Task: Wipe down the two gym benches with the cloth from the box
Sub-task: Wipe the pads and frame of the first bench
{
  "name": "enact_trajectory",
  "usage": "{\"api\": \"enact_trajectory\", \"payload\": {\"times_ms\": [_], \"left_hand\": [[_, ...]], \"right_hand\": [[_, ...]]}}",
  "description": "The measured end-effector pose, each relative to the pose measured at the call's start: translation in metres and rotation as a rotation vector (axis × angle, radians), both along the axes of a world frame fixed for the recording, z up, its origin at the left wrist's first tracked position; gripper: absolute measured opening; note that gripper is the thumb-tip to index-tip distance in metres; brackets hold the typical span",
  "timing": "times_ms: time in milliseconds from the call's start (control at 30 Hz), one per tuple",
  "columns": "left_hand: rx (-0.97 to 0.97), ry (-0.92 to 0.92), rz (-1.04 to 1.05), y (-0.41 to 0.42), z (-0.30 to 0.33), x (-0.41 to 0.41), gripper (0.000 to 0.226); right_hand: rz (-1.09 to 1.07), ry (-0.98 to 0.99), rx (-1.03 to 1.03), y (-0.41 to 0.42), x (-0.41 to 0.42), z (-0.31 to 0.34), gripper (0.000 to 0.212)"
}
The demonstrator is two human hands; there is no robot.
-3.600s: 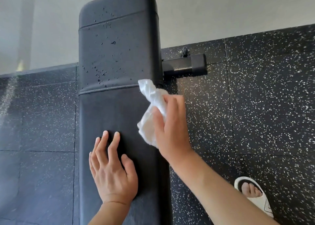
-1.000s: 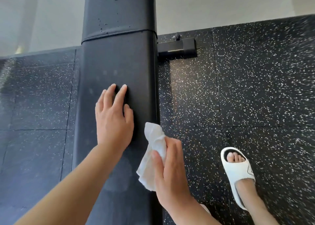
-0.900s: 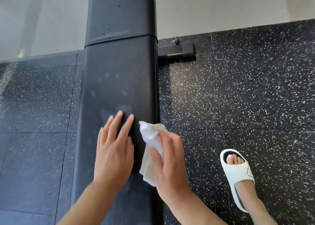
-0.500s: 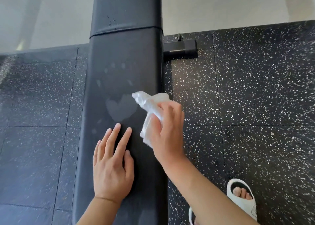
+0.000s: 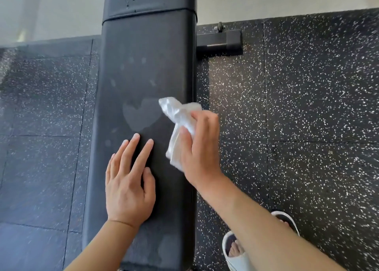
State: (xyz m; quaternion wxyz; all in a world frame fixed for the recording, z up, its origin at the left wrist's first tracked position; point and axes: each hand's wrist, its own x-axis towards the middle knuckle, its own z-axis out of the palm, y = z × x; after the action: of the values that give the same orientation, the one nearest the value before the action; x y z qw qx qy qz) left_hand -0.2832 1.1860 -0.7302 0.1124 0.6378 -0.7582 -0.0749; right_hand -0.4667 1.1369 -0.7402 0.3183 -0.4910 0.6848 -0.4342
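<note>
Down the middle of the frame runs a black gym bench (image 5: 143,86). At centre right the right hand (image 5: 200,147) grips the crumpled white cloth (image 5: 178,125) against the pad's right edge, fingers curled over it. The left hand (image 5: 129,184) lies flat on the pad at lower centre, fingers straight, holding nothing. Fading damp handprints (image 5: 141,115) mark the long pad, and droplets (image 5: 128,3) speckle the section at upper centre, which probably still needs wiping. No second bench or box shows, so half the job seems left.
</note>
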Motion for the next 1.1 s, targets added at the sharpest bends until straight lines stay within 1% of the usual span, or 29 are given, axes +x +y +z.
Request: {"api": "enact_trajectory", "payload": {"times_ms": [100, 200, 433, 667, 800, 967, 1033, 1100], "left_hand": [[-0.006, 0.001, -0.002, 0.0, 0.0, -0.001, 0.059], [-0.004, 0.002, -0.002, -0.001, 0.001, -0.002, 0.06], [-0.025, 0.016, 0.003, 0.001, 0.0, -0.001, 0.059], [-0.061, 0.053, 0.009, 0.002, -0.001, -0.003, 0.057], [-0.061, 0.061, 0.003, 0.003, 0.002, -0.006, 0.057], [-0.056, 0.065, 0.011, 0.003, 0.003, -0.006, 0.057], [-0.057, 0.061, 0.01, 0.003, 0.004, -0.007, 0.057], [-0.055, 0.053, 0.004, 0.004, 0.003, -0.006, 0.057]], "right_hand": [[-0.039, -0.027, 0.027, -0.033, -0.005, 0.005, 0.029], [-0.022, -0.034, 0.031, -0.026, -0.005, 0.007, 0.029], [0.002, -0.081, -0.055, 0.075, 0.011, -0.006, 0.03], [-0.026, -0.144, -0.026, 0.189, 0.04, -0.005, 0.036], [-0.003, -0.155, -0.018, 0.229, 0.046, -0.003, 0.036], [0.017, -0.151, -0.013, 0.224, 0.044, -0.007, 0.025], [0.019, -0.134, -0.013, 0.206, 0.04, -0.008, 0.023], [0.034, -0.063, -0.015, 0.174, 0.034, -0.007, 0.023]]}}
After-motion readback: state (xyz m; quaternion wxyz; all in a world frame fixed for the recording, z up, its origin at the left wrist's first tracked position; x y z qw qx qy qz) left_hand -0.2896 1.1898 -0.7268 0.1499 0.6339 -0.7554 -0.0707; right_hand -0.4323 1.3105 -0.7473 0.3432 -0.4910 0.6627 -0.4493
